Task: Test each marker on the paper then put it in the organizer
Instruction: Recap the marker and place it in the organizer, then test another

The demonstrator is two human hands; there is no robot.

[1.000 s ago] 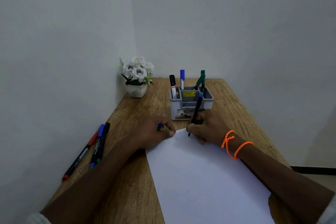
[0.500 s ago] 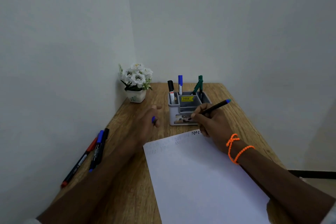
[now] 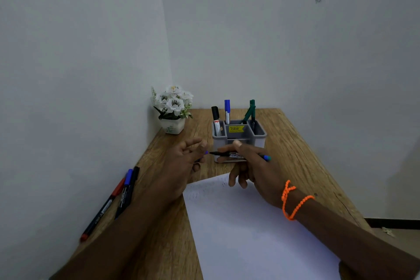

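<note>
My right hand (image 3: 252,166) pinches a black marker with a blue end (image 3: 229,154), held level just above the desk with its bare tip pointing left. My left hand (image 3: 186,157) is a short way left of that tip and holds the small blue cap (image 3: 205,152) between its fingers. Directly behind both hands stands the grey organizer (image 3: 259,137), with a black, a blue and a green marker upright in it. The white paper (image 3: 250,229) lies in front of the hands, with faint scribbles along its far edge.
Three more markers (image 3: 118,198), one red-capped and one blue-capped, lie along the desk's left edge by the wall. A small pot of white flowers (image 3: 172,109) stands in the back left corner. Walls close the desk on the left and behind.
My right hand lifted the marker off the paper and turned it level, tip leftward. My left hand came off the paper with the cap and moved toward the tip.
</note>
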